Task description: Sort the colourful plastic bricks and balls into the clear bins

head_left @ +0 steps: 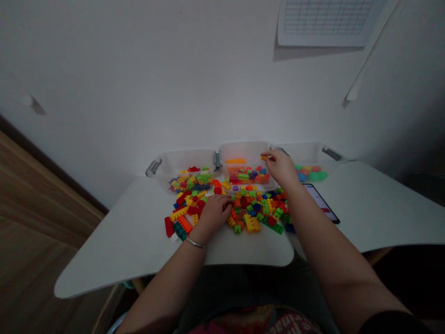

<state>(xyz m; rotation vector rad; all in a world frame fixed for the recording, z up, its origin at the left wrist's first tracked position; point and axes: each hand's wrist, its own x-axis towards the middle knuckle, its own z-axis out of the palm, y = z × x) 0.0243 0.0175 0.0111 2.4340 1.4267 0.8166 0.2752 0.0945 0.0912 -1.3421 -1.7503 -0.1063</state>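
Right hand (282, 169) pinches a small yellow-orange brick (264, 157) above the right end of the middle clear bin (243, 149); left hand (213, 213) curled low on the heap of toy bricks (257, 211), grip unclear. Left bin (187, 160) and middle bin part-filled with colored pieces, right bin (302, 150) with rounded ones; a large mixed heap remains loose. White bench (128, 246) against a pale wall (139, 69); phone (321, 204) lying right, gridded sheet (323, 23) above, light dim.

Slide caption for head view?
Right hand pinches a small block at the middle bin; left hand at the block pile.
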